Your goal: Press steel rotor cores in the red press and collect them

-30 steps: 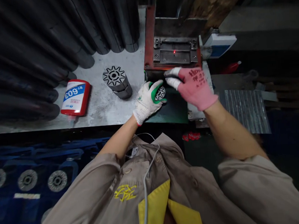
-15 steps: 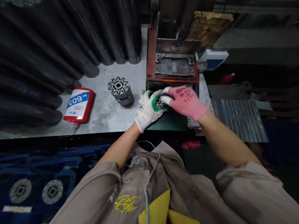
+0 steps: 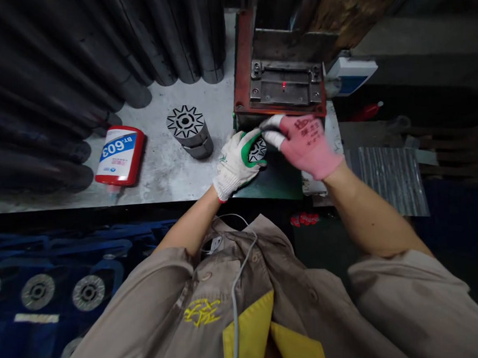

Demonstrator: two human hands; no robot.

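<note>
My left hand (image 3: 238,160), in a white knit glove with a green palm, is wrapped round a slotted metal rotor core (image 3: 257,151); its star-patterned end faces up. Just above it is my right hand (image 3: 301,143), in a pink glove with white fingertips. Its thumb and forefinger are drawn together at the core's far edge, and anything between them is hidden. To the left, another stack of rotor cores (image 3: 190,132) stands upright on the bench (image 3: 161,173).
Behind my hands sits a red-based metal fixture (image 3: 284,87) with a red light spot. A red BT-603 bottle (image 3: 120,156) lies on the left. Long dark cylinders (image 3: 165,37) line the back. Blue trays (image 3: 58,265) with round cores are below left. A ridged sheet (image 3: 393,180) is at right.
A small pale strip on the fixture's plate is gone from view; a recess and red spot show there. My right fingers have shifted slightly off the core's top. The view has tilted a little.
</note>
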